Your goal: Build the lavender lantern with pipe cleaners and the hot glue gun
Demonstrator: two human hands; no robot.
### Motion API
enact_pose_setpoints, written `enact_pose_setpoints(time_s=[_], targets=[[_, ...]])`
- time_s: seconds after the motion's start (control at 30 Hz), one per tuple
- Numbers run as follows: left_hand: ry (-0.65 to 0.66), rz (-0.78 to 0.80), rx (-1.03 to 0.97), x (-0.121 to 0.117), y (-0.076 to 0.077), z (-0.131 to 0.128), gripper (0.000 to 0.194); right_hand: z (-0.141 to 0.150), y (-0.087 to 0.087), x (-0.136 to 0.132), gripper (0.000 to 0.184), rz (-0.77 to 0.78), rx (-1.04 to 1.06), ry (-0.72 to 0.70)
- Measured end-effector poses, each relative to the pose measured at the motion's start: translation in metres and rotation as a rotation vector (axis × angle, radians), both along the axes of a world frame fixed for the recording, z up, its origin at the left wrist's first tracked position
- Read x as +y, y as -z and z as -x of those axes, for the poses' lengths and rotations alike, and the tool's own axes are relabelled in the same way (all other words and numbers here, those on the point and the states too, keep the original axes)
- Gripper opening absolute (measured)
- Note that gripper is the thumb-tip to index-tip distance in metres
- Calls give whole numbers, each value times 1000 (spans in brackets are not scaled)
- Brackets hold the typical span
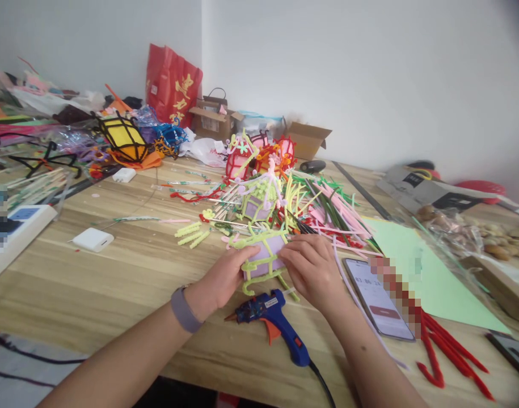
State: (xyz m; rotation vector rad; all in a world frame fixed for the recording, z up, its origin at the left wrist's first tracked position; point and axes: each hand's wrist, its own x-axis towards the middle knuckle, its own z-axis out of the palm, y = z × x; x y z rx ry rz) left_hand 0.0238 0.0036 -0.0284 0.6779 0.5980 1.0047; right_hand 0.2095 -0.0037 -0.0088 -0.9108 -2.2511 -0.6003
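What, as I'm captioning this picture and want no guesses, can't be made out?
All in the head view:
- Left hand: most fingers, hidden behind the lilac-and-green frame.
- Right hand: whether its grip is closed; the curled fingers hide it.
- Glue gun: label print, too small.
- Cord: far end, cut off by the bottom edge.
- Red stems: upper ends, blurred by pixelation.
- Dark device: cut off by the right edge.
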Motion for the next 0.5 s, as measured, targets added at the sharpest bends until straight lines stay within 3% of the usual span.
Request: enact_pose_setpoints(time_s=[0.5], targets=[[31,-21,-10,0,3,-2,30,1,-2,-1,8,35,5,-4]])
